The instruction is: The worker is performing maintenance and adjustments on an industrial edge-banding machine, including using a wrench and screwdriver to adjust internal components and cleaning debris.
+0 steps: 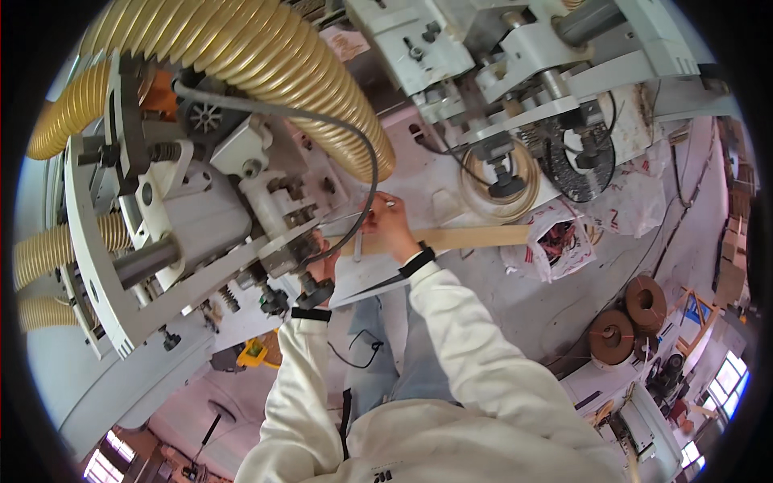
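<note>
My right hand [390, 224] is closed in a pinch on a thin metal rod [348, 215]. The rod's far end points left to the grey machine head [282, 211]; whether it touches is unclear. My left hand [325, 264] is beside the lower part of that head, close to a black knob [314, 291]. Machine parts and a black cable [371, 153] cover much of it, so its fingers do not show well. A tan strip [459, 238] runs to the right from under my right hand, along the machine bed.
A ribbed yellow hose [266, 60] arches over the machine head. Another grey machine unit [499, 80] stands at the far right, with a coil of pale edging [527, 189] and a black disc [581, 165]. An opened plastic bag [555, 245] and brown rolls [612, 336] are to the right.
</note>
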Available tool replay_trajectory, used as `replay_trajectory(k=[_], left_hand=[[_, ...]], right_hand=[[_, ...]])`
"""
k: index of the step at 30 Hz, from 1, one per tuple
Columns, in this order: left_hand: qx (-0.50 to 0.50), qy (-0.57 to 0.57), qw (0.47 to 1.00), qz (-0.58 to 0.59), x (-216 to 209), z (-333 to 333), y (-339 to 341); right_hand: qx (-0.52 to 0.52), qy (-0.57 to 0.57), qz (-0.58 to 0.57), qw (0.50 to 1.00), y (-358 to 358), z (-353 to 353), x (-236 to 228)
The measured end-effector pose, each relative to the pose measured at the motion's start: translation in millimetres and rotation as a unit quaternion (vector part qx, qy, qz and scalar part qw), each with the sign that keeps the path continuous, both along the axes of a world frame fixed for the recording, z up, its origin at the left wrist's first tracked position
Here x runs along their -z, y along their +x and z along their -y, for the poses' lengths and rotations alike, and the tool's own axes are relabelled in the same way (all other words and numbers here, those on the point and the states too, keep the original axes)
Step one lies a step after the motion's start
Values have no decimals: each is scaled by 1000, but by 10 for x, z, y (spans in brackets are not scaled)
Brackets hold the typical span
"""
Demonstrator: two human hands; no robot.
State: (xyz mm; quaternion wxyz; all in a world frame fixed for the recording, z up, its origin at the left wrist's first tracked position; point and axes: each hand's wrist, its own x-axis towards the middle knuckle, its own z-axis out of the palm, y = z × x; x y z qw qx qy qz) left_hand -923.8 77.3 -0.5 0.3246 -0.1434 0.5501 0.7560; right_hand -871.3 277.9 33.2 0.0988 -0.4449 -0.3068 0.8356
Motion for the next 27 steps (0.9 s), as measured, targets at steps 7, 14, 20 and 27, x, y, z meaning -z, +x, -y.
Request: replay_trajectory(k=[7,14,20,27], left_hand=[[-34,139,989,47,-18,-23,-3],[46,149,988,13,-78,492,-59],[256,-94,957,-97,-696,556,771],[340,-398,843,-125,-945,2376,1377]], right_hand=[[-14,10,55,998,-125,-16,35],[-57,-95,-51,993,-55,156,28],[-61,-59,-7,996,1018,-39,-102],[-364,100,70,923,1633,792,-383]])
